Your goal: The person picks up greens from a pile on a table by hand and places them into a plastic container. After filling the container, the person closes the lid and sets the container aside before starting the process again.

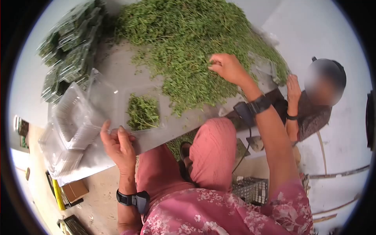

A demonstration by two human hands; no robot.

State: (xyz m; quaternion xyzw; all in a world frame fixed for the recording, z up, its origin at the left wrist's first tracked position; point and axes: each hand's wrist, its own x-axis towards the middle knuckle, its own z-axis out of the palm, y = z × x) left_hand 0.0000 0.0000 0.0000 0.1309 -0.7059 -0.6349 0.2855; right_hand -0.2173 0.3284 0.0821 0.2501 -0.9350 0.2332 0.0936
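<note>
My left hand (119, 145) is at the front left corner of a clear plastic container (162, 117), its fingers curled around the edge. A small heap of cut green herbs (143, 112) lies inside this container. The container's clear lid (102, 88) stands open toward the left. My right hand (229, 71) is over the right part of a large pile of leafy green herbs (184, 43). Its thumb and fingers are curled close together in a pinch; whatever lies between them is too small to make out.
Empty clear containers (74, 117) are stacked at the table's (113, 58) left end, and filled ones (72, 51) behind them. At right, a person (317, 113) has a hand (293, 90) by the pile's edge. Crates (250, 190) and a cardboard box (75, 191) are on the floor.
</note>
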